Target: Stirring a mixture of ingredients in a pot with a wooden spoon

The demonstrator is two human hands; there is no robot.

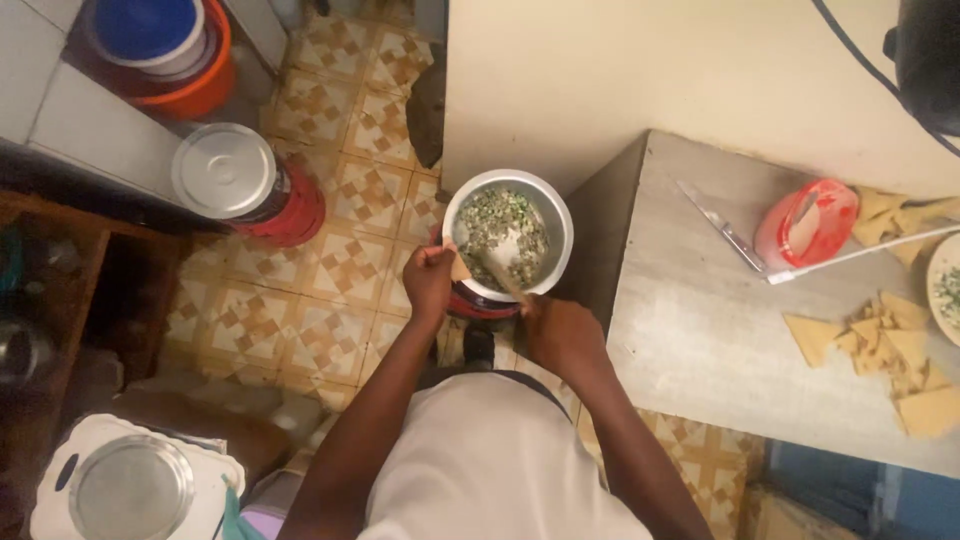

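A metal pot [555, 215] holds a chopped green and white mixture [500, 225] and sits on a red base on the floor. My left hand [430, 280] grips the pot's near-left rim and pinches a small tan pastry piece [460, 268]. My right hand [562, 335] is closed on the handle of a white spoon [505, 250] whose bowl rests in the mixture.
At right stands a grey counter [700, 330] with a knife [722, 228], a red container [808, 222], a pile of triangular pastry sheets [890, 350] and a plate edge [945, 285]. On the tiled floor are a lidded red pot [245, 180] and stacked buckets [165, 50]. A metal plate on a white board [130, 490] lies at bottom left.
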